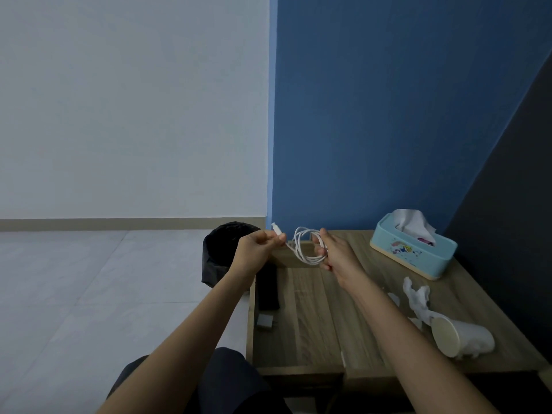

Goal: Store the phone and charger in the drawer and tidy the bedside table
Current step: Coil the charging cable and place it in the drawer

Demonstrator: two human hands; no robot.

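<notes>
Standing against blue wall: wooden table [310, 330], black bin [222, 249] beside its left edge. Teal tissue box [413, 249] at back right; tipped paper cup [460, 339] and crumpled tissue [416, 297] front right. Phone [268, 289] and charger plug [264, 321] lie along table's left edge. Above table, right hand [334, 252] grips coiled white cable [304, 246]; left hand [254, 249] fingers pinch cable end near connector.

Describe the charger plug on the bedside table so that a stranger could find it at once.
Start at the wooden bedside table and follow its left edge. The charger plug lies there, just nearer the person than the long black phone. It is a small grey block, unlike the white tissues and cup opposite.
</notes>
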